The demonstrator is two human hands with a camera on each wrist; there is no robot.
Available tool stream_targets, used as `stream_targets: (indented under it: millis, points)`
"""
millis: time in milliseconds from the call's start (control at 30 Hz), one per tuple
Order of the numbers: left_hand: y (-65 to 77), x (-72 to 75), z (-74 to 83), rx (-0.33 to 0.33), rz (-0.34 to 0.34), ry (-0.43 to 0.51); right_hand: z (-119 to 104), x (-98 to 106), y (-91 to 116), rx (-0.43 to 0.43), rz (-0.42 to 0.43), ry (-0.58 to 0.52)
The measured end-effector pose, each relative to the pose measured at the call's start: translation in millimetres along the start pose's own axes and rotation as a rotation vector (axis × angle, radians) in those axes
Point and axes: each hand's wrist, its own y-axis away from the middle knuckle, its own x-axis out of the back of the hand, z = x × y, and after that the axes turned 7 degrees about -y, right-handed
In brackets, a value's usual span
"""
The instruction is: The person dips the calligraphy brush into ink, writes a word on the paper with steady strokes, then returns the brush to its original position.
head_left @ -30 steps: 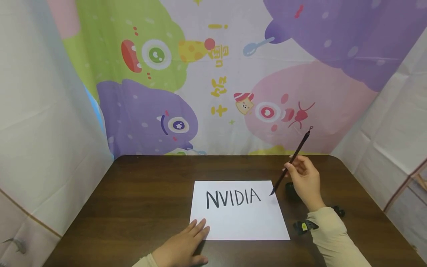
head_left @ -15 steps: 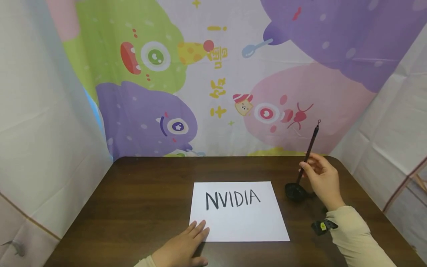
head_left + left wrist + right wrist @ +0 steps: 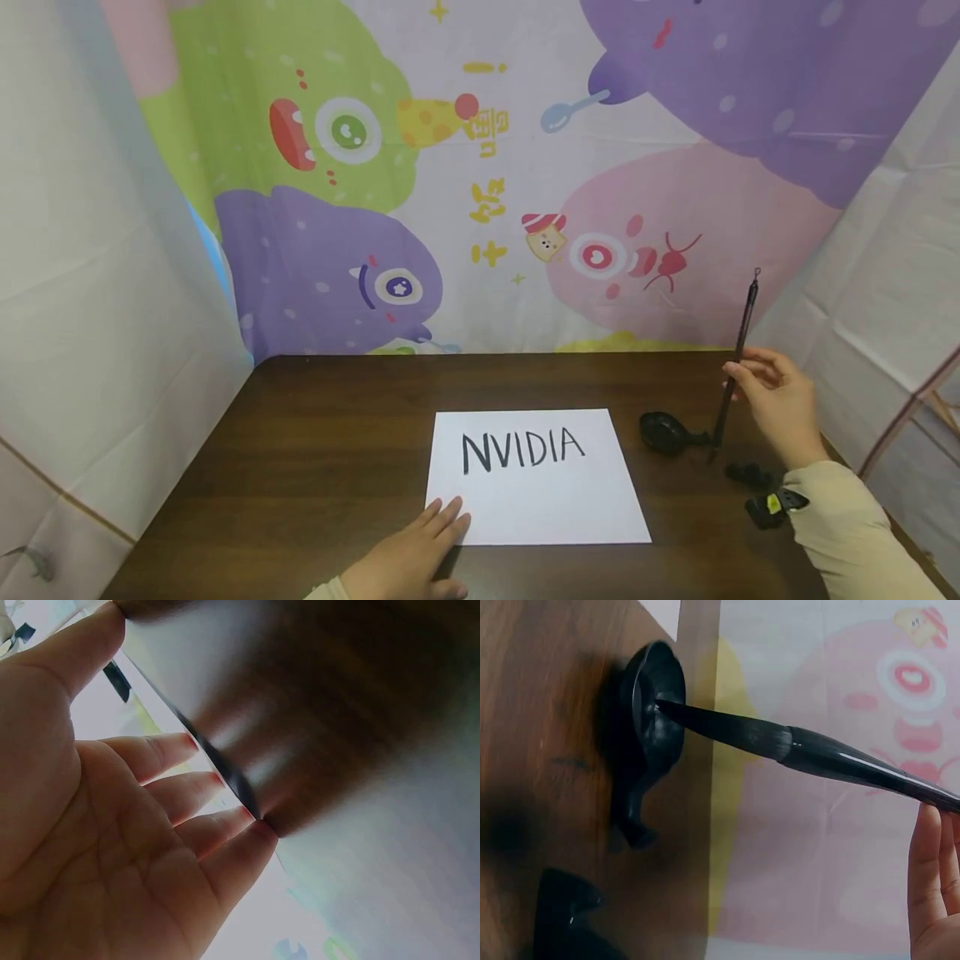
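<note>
My right hand pinches a calligraphy brush by its dark handle. The brush stands nearly upright, its tip low beside the short handle of a black ink dish. In the right wrist view the dark bristles overlap the dish's bowl. A white sheet of paper bears "NVIDIA" in black brush letters. My left hand rests with spread fingers on the paper's lower left corner. In the left wrist view those fingertips lie against the tabletop and sheet.
A small lumpy black object lies on the brown table near my right wrist, which carries a black strapped device. A cartoon-printed curtain hangs behind the table, with pale cloth at both sides.
My right hand has carried the brush rightward, from the paper's right edge, over the ink dish, to the dish's right side. The left hand stays on the paper.
</note>
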Motion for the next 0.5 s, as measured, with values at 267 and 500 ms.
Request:
stream_targets:
  millis: [267, 500]
  points:
    - [0.3, 0.2, 0.0, -0.004, -0.001, 0.004, 15.6, 11.6, -4.3, -0.093, 0.038, -0.029]
    - [-0.4, 0.7, 0.0, 0.001, -0.017, 0.013, 29.8, 19.8, -4.4, -0.195, 0.03, -0.057]
